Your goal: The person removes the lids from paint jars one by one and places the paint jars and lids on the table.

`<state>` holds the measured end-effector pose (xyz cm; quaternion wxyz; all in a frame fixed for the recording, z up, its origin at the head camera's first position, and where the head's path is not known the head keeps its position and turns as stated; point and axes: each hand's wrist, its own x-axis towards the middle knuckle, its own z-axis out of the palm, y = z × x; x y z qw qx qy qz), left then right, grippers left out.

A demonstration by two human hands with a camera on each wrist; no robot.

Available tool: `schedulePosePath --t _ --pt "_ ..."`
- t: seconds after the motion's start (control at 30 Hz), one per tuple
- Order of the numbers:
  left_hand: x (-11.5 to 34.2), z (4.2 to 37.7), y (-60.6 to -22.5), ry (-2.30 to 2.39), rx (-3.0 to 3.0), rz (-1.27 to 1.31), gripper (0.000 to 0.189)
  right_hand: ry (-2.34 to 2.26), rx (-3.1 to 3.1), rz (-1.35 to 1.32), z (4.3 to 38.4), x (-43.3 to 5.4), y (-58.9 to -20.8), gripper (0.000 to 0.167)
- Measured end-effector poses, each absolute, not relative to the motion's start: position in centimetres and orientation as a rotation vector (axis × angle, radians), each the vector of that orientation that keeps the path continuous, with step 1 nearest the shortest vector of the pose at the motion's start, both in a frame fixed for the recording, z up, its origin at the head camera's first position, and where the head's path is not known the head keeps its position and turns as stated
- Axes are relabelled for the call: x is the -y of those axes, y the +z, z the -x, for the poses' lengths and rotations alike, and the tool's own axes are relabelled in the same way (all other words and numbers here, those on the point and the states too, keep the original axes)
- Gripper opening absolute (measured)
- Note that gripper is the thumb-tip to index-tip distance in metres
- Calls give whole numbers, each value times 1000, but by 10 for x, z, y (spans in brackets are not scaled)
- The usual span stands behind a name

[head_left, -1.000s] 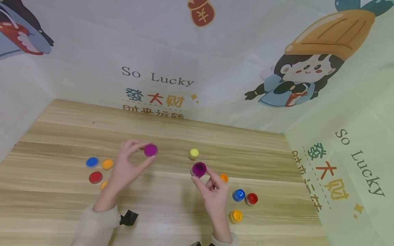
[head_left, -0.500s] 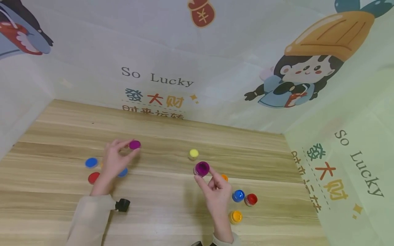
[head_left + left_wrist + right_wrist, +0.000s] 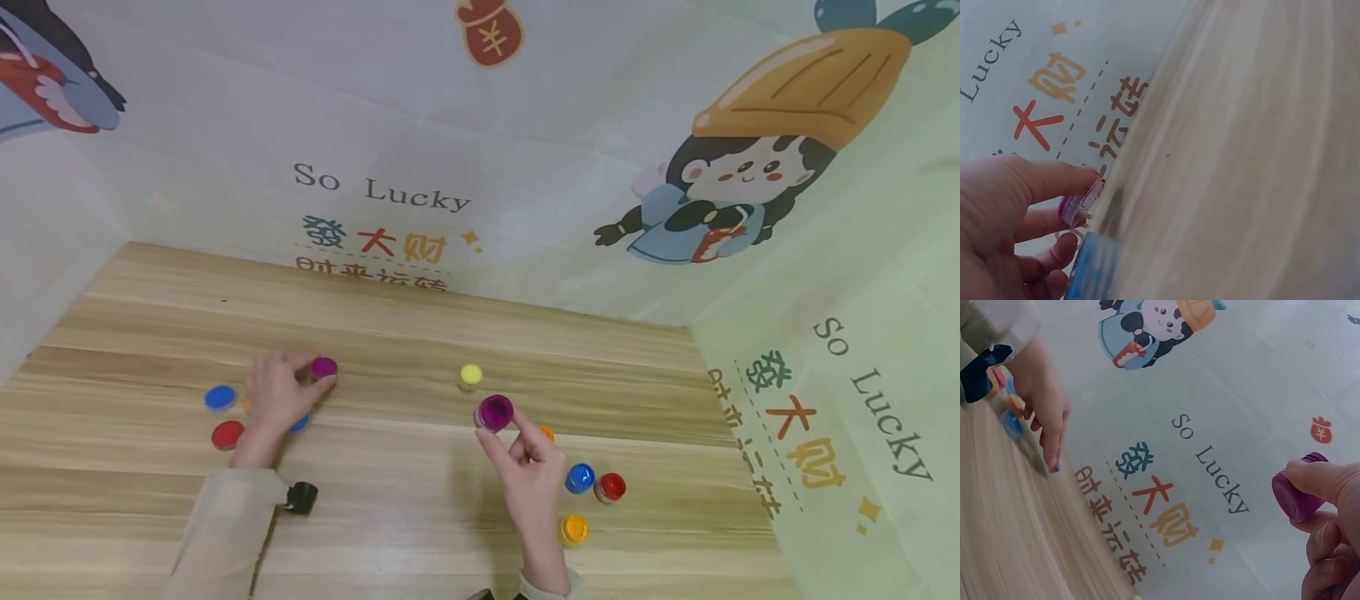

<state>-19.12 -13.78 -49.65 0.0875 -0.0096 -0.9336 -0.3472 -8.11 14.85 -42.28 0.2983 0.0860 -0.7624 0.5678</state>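
Observation:
My left hand (image 3: pixel 276 393) pinches a round purple lid (image 3: pixel 325 367) by its rim between thumb and fingers, low over the table beside the loose lids. Seen from the left wrist, that lid (image 3: pixel 1071 210) is tilted, near the tabletop. My right hand (image 3: pixel 536 479) grips a small purple paint jar (image 3: pixel 495 413), its uncovered mouth facing up toward the head camera. The right wrist view shows the jar (image 3: pixel 1297 497) held between thumb and fingers, above the table.
Left are a blue lid (image 3: pixel 220 397), a red lid (image 3: pixel 227 434) and other lids partly behind the left hand. A yellow-topped jar (image 3: pixel 471 377) stands mid-table. Uncovered blue (image 3: pixel 580 478), red (image 3: pixel 611 487) and orange (image 3: pixel 574 529) jars stand right. Printed cloth walls (image 3: pixel 570 167) surround the table.
The left hand has carried the purple lid leftward, away from the jar, then lowered it toward the table. My right hand, still holding the jar, has shifted slightly right.

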Motion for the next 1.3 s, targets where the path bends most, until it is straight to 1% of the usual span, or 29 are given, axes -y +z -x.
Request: schedulePosePath --t 0.47,0.8,0.87,1.0,1.17,1.3 --pt "139 190 -497 -983 2869 -96 50 1482 2057 -198 85 -153 -419 33" --pt "139 189 -498 -976 2872 -95 51 1552 2056 -105 103 -148 -427 32" --pt "138 189 -498 -975 2879 -98 51 1535 2049 -95 106 -148 -424 32" --pt "138 189 -497 -969 2879 -102 51 1527 2069 -49 103 -151 -402 30" --pt "138 189 -497 -961 2875 -86 50 1519 2116 15 102 -166 -384 31" --pt "138 189 -497 -951 2884 -82 51 1446 2148 26 108 -192 -391 31"
